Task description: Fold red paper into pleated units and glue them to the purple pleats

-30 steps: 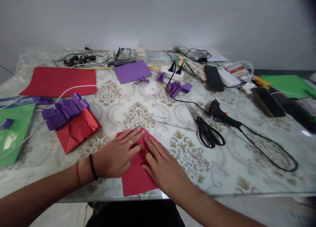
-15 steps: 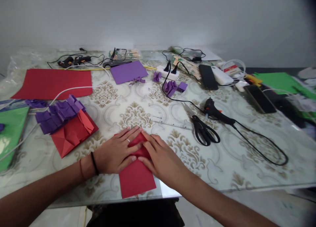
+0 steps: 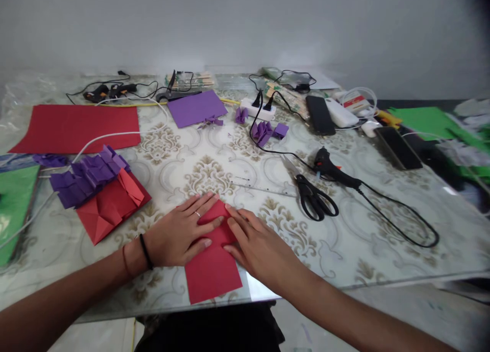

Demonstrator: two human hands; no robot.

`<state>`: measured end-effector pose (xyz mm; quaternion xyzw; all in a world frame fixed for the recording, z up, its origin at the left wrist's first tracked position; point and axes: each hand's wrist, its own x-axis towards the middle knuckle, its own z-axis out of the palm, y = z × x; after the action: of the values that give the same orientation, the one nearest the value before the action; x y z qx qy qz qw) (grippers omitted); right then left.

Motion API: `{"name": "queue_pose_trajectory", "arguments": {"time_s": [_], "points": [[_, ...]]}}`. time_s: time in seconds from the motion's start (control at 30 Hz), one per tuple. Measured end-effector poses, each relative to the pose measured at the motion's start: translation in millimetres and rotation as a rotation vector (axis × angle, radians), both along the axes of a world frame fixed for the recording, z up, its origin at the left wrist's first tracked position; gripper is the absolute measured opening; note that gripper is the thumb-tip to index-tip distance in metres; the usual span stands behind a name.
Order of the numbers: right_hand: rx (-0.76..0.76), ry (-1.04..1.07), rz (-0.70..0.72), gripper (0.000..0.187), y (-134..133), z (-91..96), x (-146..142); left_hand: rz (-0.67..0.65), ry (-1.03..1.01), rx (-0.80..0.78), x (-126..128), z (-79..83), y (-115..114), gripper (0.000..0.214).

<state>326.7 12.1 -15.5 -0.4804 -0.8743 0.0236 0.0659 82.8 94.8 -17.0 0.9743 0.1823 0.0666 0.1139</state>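
A piece of red paper (image 3: 213, 274) lies on the patterned table at the front edge, with a crease line across it. My left hand (image 3: 187, 232) rests flat on its left part, fingers stretched, a ring on one finger. Along the right edge of the same paper lies my right hand (image 3: 254, 239), palm down with its fingers stretched out. Both hands press on the paper without gripping it. To the left sit a folded red paper piece (image 3: 103, 214) and a row of folded purple paper pieces (image 3: 90, 177) leaning on it.
Black-handled scissors (image 3: 316, 196), a clear ruler (image 3: 264, 188) and a glue gun (image 3: 333, 170) with a looped cord lie to the right. Red sheets (image 3: 80, 127), a purple sheet (image 3: 196, 108), a power strip (image 3: 257, 109) and phones (image 3: 320, 115) are farther back.
My right hand has slid a little to the right, away from my left hand, so more red paper shows between them. My left hand stays nearly in place. The view has shifted slightly.
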Motion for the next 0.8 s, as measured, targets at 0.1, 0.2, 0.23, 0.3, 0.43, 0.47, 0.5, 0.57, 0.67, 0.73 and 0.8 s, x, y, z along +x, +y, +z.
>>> {"name": "queue_pose_trajectory", "arguments": {"time_s": [0.1, 0.2, 0.23, 0.3, 0.43, 0.47, 0.5, 0.57, 0.67, 0.73, 0.8], "points": [[0.052, -0.019, 0.008, 0.052, -12.2, -3.3, 9.9, -0.002, -0.008, 0.000, -0.2, -0.8, 0.1, 0.053], [0.078, -0.037, -0.010, 0.049, -26.6, -4.9, 20.4, 0.005, -0.016, -0.007, 0.0, -1.1, 0.1, 0.053], [0.085, -0.046, -0.016, 0.047, -31.2, -4.4, 23.8, 0.010, -0.018, -0.008, 0.0, -1.0, 0.1, 0.053], [0.099, -0.059, -0.019, 0.044, -38.5, -1.3, 30.1, 0.021, -0.021, -0.013, -0.2, -0.8, -0.3, 0.054], [0.077, -0.026, 0.000, 0.037, -35.1, 15.9, 38.7, 0.025, -0.020, -0.012, -1.0, -0.6, -0.9, 0.054], [0.053, -0.002, 0.001, 0.035, -29.5, 21.5, 39.0, 0.024, -0.020, -0.009, -1.1, -0.7, -0.7, 0.054], [0.030, 0.030, 0.000, 0.033, -22.2, 26.8, 38.2, 0.024, -0.022, -0.005, -1.0, -0.9, -0.4, 0.054], [0.000, 0.120, -0.021, 0.032, -4.8, 34.0, 32.8, 0.030, -0.028, 0.008, -0.5, -1.2, -0.1, 0.054], [-0.024, 0.240, 0.006, 0.033, 19.4, 31.4, 17.7, 0.056, -0.028, 0.048, -1.3, -1.1, -4.6, 0.053], [-0.031, 0.253, 0.064, 0.031, 28.7, 22.1, 7.6, 0.107, -0.023, 0.086, -4.7, -1.1, -14.0, 0.055], [0.002, 0.208, 0.118, 0.028, 31.7, 12.0, 1.1, 0.196, -0.012, 0.124, -10.2, -1.7, -28.2, 0.057]]}}
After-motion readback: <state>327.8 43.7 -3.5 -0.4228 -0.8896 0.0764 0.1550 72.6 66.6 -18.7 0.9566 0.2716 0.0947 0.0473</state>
